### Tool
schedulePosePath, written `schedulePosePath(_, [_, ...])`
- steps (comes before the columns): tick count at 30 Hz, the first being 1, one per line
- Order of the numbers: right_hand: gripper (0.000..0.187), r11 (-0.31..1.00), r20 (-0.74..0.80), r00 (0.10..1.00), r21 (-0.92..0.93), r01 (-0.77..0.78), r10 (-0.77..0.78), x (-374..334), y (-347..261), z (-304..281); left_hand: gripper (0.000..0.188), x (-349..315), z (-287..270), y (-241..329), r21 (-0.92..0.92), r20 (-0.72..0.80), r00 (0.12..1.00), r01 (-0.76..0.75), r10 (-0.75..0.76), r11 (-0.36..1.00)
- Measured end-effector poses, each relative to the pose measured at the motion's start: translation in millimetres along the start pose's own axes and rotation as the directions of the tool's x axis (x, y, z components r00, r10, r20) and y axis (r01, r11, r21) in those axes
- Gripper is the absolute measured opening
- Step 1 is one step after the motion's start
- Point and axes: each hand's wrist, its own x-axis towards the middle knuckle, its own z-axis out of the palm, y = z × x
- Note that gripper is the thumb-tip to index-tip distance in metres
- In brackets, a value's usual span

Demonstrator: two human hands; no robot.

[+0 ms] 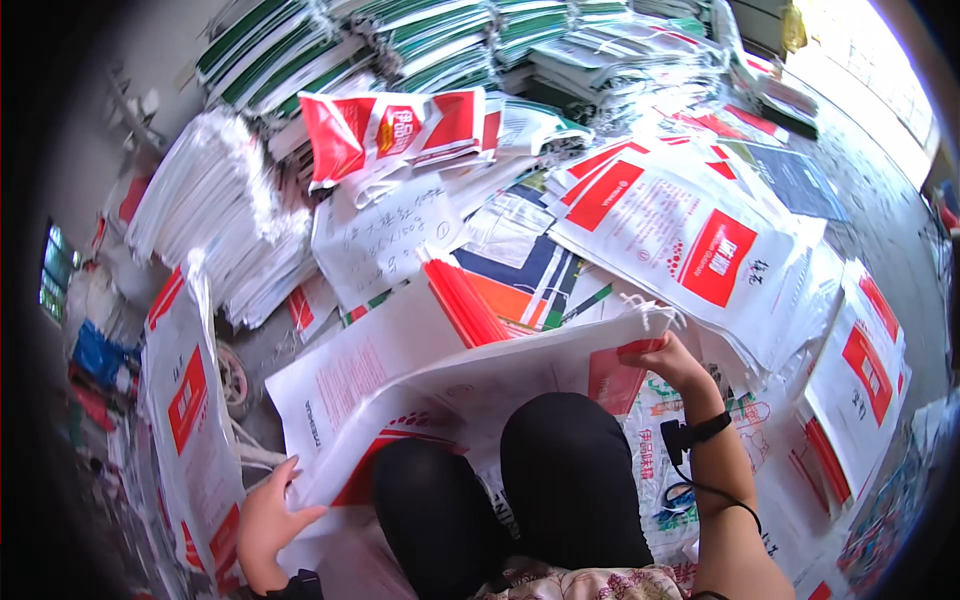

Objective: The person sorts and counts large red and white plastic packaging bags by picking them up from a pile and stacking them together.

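A large white woven plastic sack (510,368) with red print lies across my lap, its upper edge raised and bowed above my knees. At its right end my right hand (660,358) is closed on the corner, where loose white threads stick out. My left hand (268,520) is beside the sack's lower left part, thumb and fingers apart, gripping nothing. Just beyond the held sack lies a pile of flat sacks (345,375), with bright red edges (465,308) fanned along its right side.
Tall stacks of white and green sacks (430,50) stand at the back. A printed sack pile (670,225) lies ahead right, and another (860,370) farther right. A sack (185,400) stands upright on the left, near a small wheel (232,380). A handwritten white sheet (385,235) lies ahead.
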Motion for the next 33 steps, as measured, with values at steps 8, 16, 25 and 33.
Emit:
schedulePosePath(8, [0.031,0.995,0.015,0.997,-0.063,0.074,-0.073,-18.4,4.4,-12.1,0.069,99.3,10.4,240.3,0.005,-0.064,0.706,-0.706,0.705,0.708])
schedulePosePath(16, [0.040,0.902,-0.454,0.794,-0.339,0.266,-0.405,-38.7,10.2,31.7,0.038,183.9,105.5,336.7,0.028,0.095,0.613,-0.789,0.784,0.614])
schedulePosePath(25, [0.040,0.701,-0.524,0.501,-0.658,0.276,-0.689,-46.8,-3.5,63.8,0.023,172.8,107.8,336.2,-0.040,-0.044,0.555,-0.832,0.831,0.554])
schedulePosePath(33, [0.032,0.715,-0.513,0.517,-0.609,0.344,-0.686,-47.6,-2.7,64.5,0.024,171.2,109.8,333.4,-0.028,-0.080,0.554,-0.832,0.829,0.554])
